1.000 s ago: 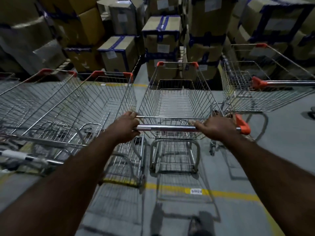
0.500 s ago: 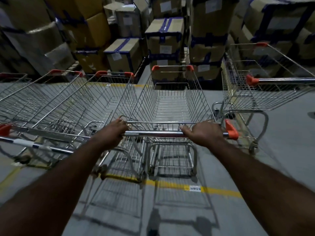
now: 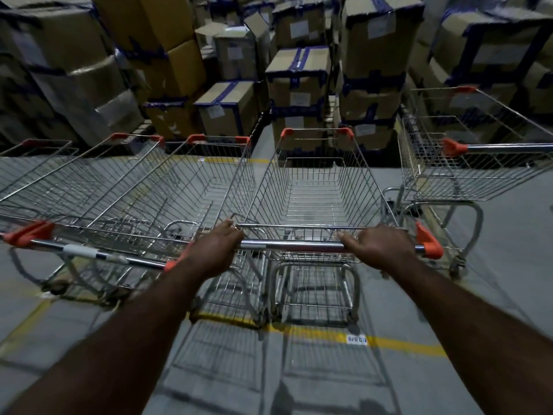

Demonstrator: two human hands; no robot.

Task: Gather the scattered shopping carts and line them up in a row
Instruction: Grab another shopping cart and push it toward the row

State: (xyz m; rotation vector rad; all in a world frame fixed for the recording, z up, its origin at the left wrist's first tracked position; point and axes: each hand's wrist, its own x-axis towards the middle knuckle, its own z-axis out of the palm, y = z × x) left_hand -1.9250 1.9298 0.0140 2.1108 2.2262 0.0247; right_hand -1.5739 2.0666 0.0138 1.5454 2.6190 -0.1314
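Middle cart (image 3: 314,190) sat just right of the lined-up carts (image 3: 179,187), with another cart (image 3: 449,175) off to its right. Boxes (image 3: 299,73) were stacked behind all of them.

**Hidden, cropped, unreadable**

The left hand (image 3: 214,250) covers the left end of the held cart's handle (image 3: 299,245). The right-side cart (image 3: 466,163) and far-left cart (image 3: 36,151) are cut off at the view's edges. The floor sticker (image 3: 356,339) and box labels (image 3: 214,111) are unreadable.

Dim grey floor (image 3: 493,295), stacked cartons (image 3: 299,76)
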